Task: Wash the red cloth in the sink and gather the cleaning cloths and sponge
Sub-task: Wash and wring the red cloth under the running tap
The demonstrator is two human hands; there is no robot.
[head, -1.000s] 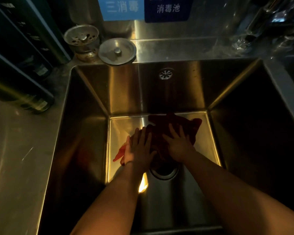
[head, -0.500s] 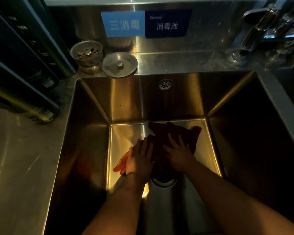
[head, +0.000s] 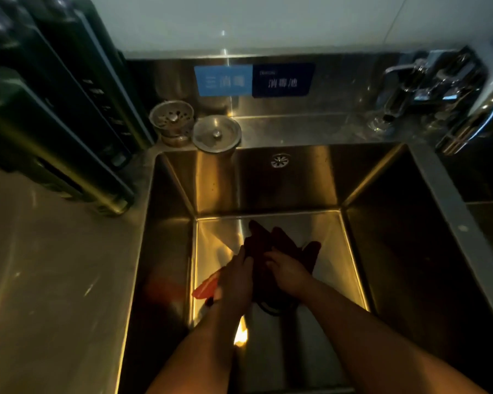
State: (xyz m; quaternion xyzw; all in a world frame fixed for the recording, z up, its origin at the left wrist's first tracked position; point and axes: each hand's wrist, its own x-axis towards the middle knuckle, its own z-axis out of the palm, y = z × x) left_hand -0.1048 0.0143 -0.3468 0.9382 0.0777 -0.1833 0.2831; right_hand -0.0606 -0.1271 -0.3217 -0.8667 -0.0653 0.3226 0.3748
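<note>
Lighting is dim; the frame is slightly blurred. A deep steel sink [head: 171,223] is set into a steel tabletop [head: 54,265], whose bare surface shows scuffs and faint streaks. An overflow grille [head: 280,160] sits high on the sink's back wall. The drain [head: 273,308] in the floor is mostly covered.

The red cloth [head: 279,245] lies bunched on the sink floor, over the drain. One lit corner shows bright orange-red at the left, beside the left wrist. The left hand [head: 236,280] and right hand [head: 288,271] are both down in the sink, each with fingers curled closed on the cloth, close together with the cloth between them.

On the ledge at the sink's back left corner stand a strainer basket [head: 172,120] and, just beside it, a flat stopper [head: 217,132]. Dark upright containers [head: 54,109] line the tabletop's left side. A blue sign [head: 254,80] is fixed to the steel splashback; its text is too blurred to read. Chrome tap fittings [head: 427,89] stand at the back right. A pale wall [head: 268,21] rises above the splashback. A second basin's edge [head: 490,211] shows at far right.
</note>
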